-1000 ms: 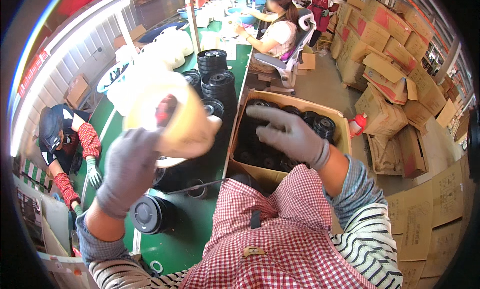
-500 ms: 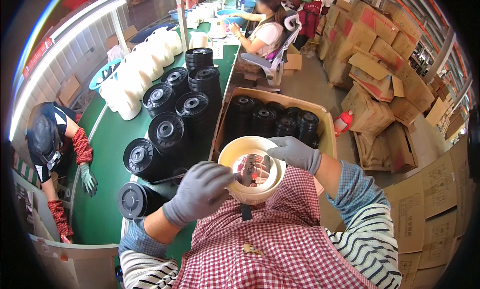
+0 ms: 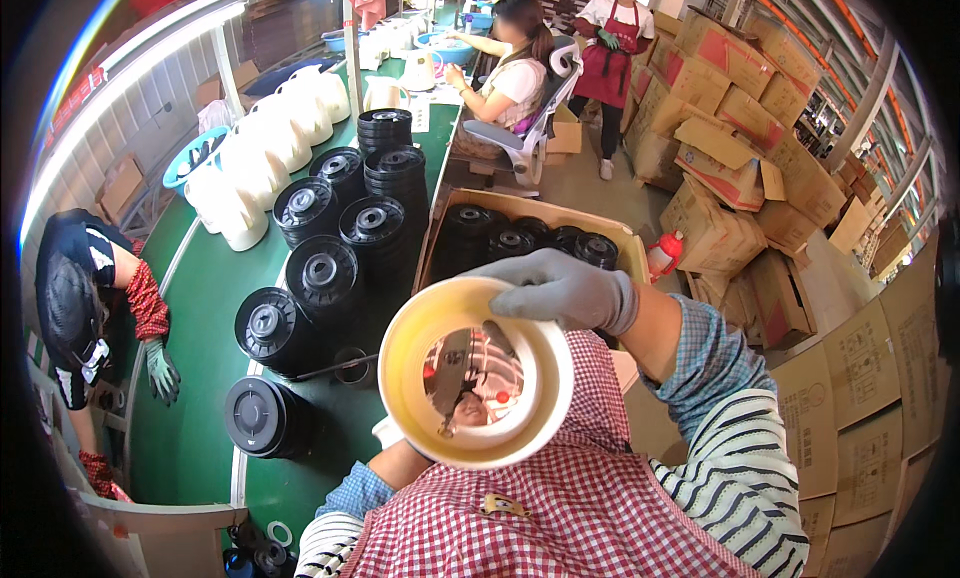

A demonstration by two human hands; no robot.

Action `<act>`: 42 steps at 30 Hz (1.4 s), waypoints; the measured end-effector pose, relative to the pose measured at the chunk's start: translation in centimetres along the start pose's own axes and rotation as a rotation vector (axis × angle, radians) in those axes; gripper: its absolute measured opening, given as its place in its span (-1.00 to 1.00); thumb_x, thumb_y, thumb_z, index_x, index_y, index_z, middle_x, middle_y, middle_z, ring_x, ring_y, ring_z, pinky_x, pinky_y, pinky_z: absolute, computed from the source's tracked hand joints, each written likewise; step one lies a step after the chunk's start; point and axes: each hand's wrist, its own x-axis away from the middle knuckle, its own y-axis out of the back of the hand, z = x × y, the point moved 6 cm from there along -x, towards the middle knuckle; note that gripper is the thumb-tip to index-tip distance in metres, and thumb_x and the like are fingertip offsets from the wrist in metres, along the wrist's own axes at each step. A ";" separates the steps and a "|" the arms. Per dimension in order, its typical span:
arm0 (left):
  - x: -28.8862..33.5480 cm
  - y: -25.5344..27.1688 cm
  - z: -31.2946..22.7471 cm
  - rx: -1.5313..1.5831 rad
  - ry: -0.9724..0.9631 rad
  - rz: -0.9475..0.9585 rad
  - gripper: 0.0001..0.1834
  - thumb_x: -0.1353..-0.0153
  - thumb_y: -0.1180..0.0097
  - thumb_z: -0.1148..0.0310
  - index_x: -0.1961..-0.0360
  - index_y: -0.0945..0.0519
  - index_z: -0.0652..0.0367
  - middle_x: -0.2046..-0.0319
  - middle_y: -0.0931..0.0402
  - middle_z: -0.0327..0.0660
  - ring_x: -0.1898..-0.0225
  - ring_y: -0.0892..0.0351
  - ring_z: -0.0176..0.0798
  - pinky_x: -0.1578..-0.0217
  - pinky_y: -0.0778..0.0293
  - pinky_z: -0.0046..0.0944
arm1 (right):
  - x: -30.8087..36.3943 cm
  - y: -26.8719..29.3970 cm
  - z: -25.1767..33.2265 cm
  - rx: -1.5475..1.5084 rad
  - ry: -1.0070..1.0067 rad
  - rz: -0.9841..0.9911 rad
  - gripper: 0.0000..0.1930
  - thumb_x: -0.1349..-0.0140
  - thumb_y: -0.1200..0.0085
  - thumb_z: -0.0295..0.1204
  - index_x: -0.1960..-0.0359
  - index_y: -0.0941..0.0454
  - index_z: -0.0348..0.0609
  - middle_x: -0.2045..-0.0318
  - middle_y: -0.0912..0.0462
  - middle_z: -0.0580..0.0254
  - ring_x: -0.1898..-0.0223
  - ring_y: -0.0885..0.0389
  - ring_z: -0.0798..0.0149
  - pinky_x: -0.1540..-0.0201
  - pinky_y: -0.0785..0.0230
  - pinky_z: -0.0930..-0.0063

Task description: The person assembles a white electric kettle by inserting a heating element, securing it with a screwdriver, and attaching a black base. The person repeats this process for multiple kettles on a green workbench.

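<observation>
Gripped the far rim of a cream-coloured, round, hollow, mirror-bottomed vessel [image 3: 475, 376] in the grey-gloved right hand [image 3: 572, 293], curled over the edge. Held the vessel at near centre, open side facing upward, in front of a red-and-white checked cloth apron [image 3: 580, 488]. Could not tell the state of the left hand, hidden behind the vessel. Had tall stacks of glossy black round parts [image 3: 322, 268] at left on a long green-topped table [image 3: 200, 378] and, beyond the right hand, an open brown cardboard box [image 3: 615, 236] holding more.
</observation>
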 end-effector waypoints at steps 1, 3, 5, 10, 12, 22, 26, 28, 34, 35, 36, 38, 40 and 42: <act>1.1 0.4 -0.2 0.002 -0.005 -0.014 -0.55 -0.34 -0.11 0.42 -0.23 -0.45 0.28 -0.08 -0.55 -0.09 -0.09 -0.58 -0.14 -0.12 -0.55 -0.14 | -0.5 -0.6 0.0 0.003 0.018 0.029 -0.49 -0.40 -0.10 -0.35 -0.33 -0.46 -0.34 -0.12 -0.65 0.14 -0.11 -0.57 0.36 -0.24 -0.40 0.42; 3.3 1.4 0.0 0.024 -0.015 -0.039 -0.55 -0.34 -0.11 0.42 -0.24 -0.45 0.28 -0.08 -0.55 -0.08 -0.09 -0.59 -0.13 -0.11 -0.56 -0.14 | -1.4 -1.7 -1.1 -0.034 -0.041 0.051 -0.50 -0.40 -0.09 -0.39 -0.33 -0.45 -0.35 -0.14 -0.64 0.12 -0.15 -0.56 0.34 -0.29 -0.36 0.40; 3.6 1.8 0.9 0.056 0.006 -0.044 -0.54 -0.33 -0.11 0.42 -0.24 -0.44 0.27 -0.08 -0.55 -0.08 -0.09 -0.59 -0.13 -0.11 -0.56 -0.14 | -1.7 -2.7 -1.4 0.016 -0.041 0.066 -0.49 -0.40 -0.08 -0.41 -0.34 -0.44 -0.36 -0.15 -0.63 0.11 -0.17 -0.55 0.33 -0.31 -0.34 0.39; 5.4 2.0 1.1 0.122 -0.038 -0.079 -0.53 -0.33 -0.11 0.41 -0.25 -0.44 0.27 -0.08 -0.55 -0.08 -0.08 -0.60 -0.12 -0.10 -0.57 -0.13 | -4.1 -4.1 -3.0 -0.008 -0.127 0.166 -0.49 -0.39 -0.03 -0.44 -0.35 -0.43 -0.34 -0.16 -0.64 -0.01 -0.14 -0.64 0.23 -0.28 -0.44 0.33; 5.9 2.0 1.2 0.139 -0.054 -0.082 -0.53 -0.33 -0.12 0.40 -0.26 -0.44 0.27 -0.08 -0.56 -0.08 -0.08 -0.60 -0.12 -0.10 -0.58 -0.13 | -5.3 -4.8 -3.4 0.005 -0.156 0.204 -0.50 -0.38 -0.03 -0.45 -0.35 -0.44 -0.33 -0.15 -0.65 -0.01 -0.12 -0.65 0.23 -0.25 -0.46 0.33; 7.1 3.6 -0.7 0.240 -0.150 -0.105 -0.50 -0.33 -0.12 0.39 -0.28 -0.43 0.26 -0.08 -0.56 -0.07 -0.06 -0.62 -0.10 -0.08 -0.60 -0.11 | -10.9 -7.1 -5.3 0.081 -0.214 0.368 -0.48 -0.38 -0.09 -0.37 -0.34 -0.45 -0.34 -0.22 -0.60 0.00 -0.23 -0.56 0.23 -0.33 -0.35 0.33; 7.3 3.7 -2.9 0.261 -0.210 -0.107 -0.49 -0.33 -0.13 0.38 -0.29 -0.43 0.25 -0.08 -0.57 -0.06 -0.05 -0.63 -0.10 -0.07 -0.61 -0.10 | -16.1 -3.5 -7.0 0.106 -0.031 0.094 -0.56 -0.35 -0.20 -0.21 -0.13 -0.64 -0.26 0.02 -0.72 0.03 0.06 -0.69 0.32 0.00 -0.57 0.47; 7.7 4.1 -4.1 0.263 -0.226 -0.120 -0.49 -0.33 -0.13 0.38 -0.29 -0.42 0.25 -0.09 -0.57 -0.06 -0.05 -0.63 -0.09 -0.07 -0.61 -0.10 | -19.4 1.5 -11.6 0.107 -0.142 -0.323 -0.52 -0.30 -0.28 -0.08 -0.04 -0.67 -0.24 0.22 -0.71 0.14 0.34 -0.66 0.39 0.23 -0.53 0.53; 10.4 5.6 -7.2 0.272 -0.336 -0.162 -0.47 -0.33 -0.13 0.37 -0.31 -0.42 0.24 -0.09 -0.57 -0.05 -0.04 -0.64 -0.08 -0.05 -0.62 -0.09 | -25.9 2.0 -21.1 0.315 -0.422 -0.633 -0.52 -0.14 -0.40 0.05 0.25 -0.75 -0.18 0.50 -0.67 0.27 0.57 -0.57 0.38 0.44 -0.41 0.50; 10.9 5.9 -7.5 0.276 -0.343 -0.175 -0.47 -0.33 -0.14 0.37 -0.31 -0.42 0.24 -0.09 -0.57 -0.05 -0.04 -0.64 -0.08 -0.05 -0.62 -0.09 | -26.8 1.6 -22.1 0.360 -0.360 -0.644 -0.55 -0.13 -0.41 0.02 0.31 -0.75 -0.19 0.52 -0.67 0.27 0.55 -0.56 0.37 0.42 -0.41 0.47; 11.0 6.0 -8.0 0.270 -0.355 -0.179 -0.47 -0.33 -0.14 0.36 -0.31 -0.42 0.24 -0.09 -0.58 -0.05 -0.04 -0.64 -0.08 -0.05 -0.63 -0.08 | -27.0 2.1 -22.9 0.397 -0.348 -0.693 -0.57 -0.13 -0.40 -0.01 0.34 -0.75 -0.20 0.52 -0.68 0.25 0.53 -0.56 0.34 0.37 -0.42 0.44; 11.4 5.9 -8.5 0.269 -0.365 -0.195 -0.46 -0.33 -0.14 0.36 -0.31 -0.42 0.24 -0.09 -0.58 -0.05 -0.04 -0.65 -0.08 -0.05 -0.63 -0.08 | -26.9 2.4 -21.5 0.528 -0.375 -0.781 -0.57 -0.06 -0.24 0.04 0.42 -0.76 -0.13 0.41 -0.77 0.10 0.33 -0.74 0.12 0.18 -0.52 0.22; 11.9 5.9 -9.0 0.272 -0.390 -0.200 -0.46 -0.33 -0.14 0.36 -0.32 -0.41 0.24 -0.09 -0.58 -0.05 -0.03 -0.65 -0.08 -0.04 -0.64 -0.08 | -26.3 2.0 -19.6 0.529 -0.400 -0.848 -0.56 -0.07 -0.23 0.02 0.35 -0.77 -0.14 0.36 -0.79 0.09 0.26 -0.75 0.08 0.11 -0.52 0.21; 12.1 5.9 -9.3 0.275 -0.394 -0.200 -0.45 -0.33 -0.14 0.35 -0.32 -0.41 0.24 -0.09 -0.58 -0.05 -0.03 -0.66 -0.07 -0.04 -0.64 -0.07 | -26.1 2.7 -19.1 0.483 -0.366 -0.922 -0.58 -0.09 -0.23 -0.02 0.30 -0.78 -0.14 0.36 -0.79 0.13 0.28 -0.74 0.14 0.12 -0.52 0.26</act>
